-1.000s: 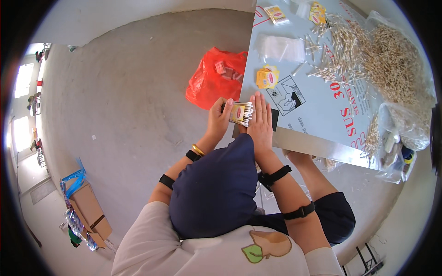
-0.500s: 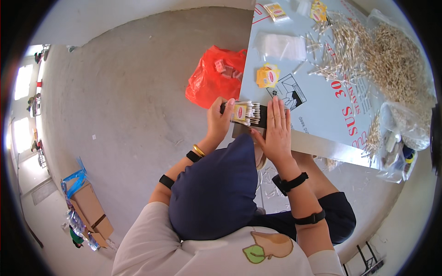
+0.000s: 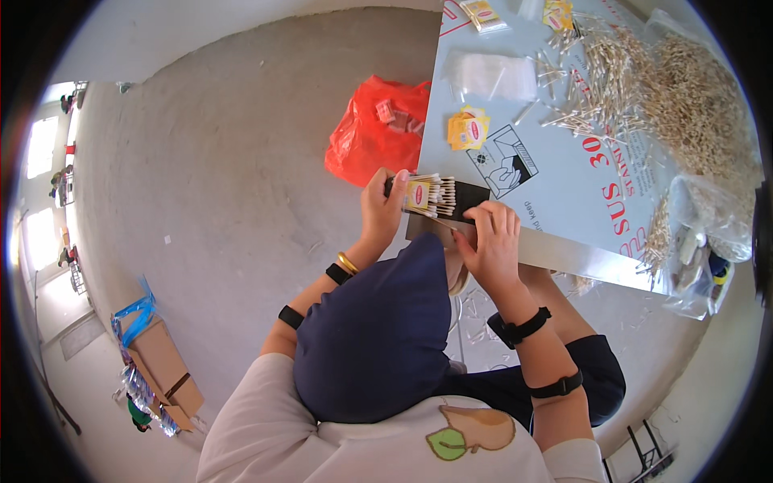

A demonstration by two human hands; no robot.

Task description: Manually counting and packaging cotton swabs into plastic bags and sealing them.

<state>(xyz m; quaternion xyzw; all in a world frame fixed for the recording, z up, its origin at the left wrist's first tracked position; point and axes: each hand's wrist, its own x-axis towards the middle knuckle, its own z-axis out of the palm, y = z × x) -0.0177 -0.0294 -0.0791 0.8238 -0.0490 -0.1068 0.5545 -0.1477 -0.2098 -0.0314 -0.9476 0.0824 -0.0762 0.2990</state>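
My left hand (image 3: pixel 380 205) is closed around the left end of a small black tray (image 3: pixel 473 193), its thumb against a yellow card (image 3: pixel 418 194). The card lies over a bundle of wooden cotton swabs (image 3: pixel 442 196) lined up in the tray, white tips toward the right. At the tray's near right corner is my right hand (image 3: pixel 493 241), fingers curled over the edge. Its thumb meets the end of a single cotton swab (image 3: pixel 445 224) that slants out from the bundle; the grip is partly hidden. Below the tray a grey metal face shows.
The metal-sheet table (image 3: pixel 555 185) carries yellow cards (image 3: pixel 468 129), clear plastic sleeves (image 3: pixel 493 76) and a large heap of loose swabs (image 3: pixel 692 105). A red plastic bag (image 3: pixel 366 137) hangs by its left edge. Cardboard boxes (image 3: pixel 159 354) stand on the floor at left.
My right hand has drawn back toward me from the tray's right end. Its flat, stretched fingers have curled, uncovering the black surface. My left hand stays in place.
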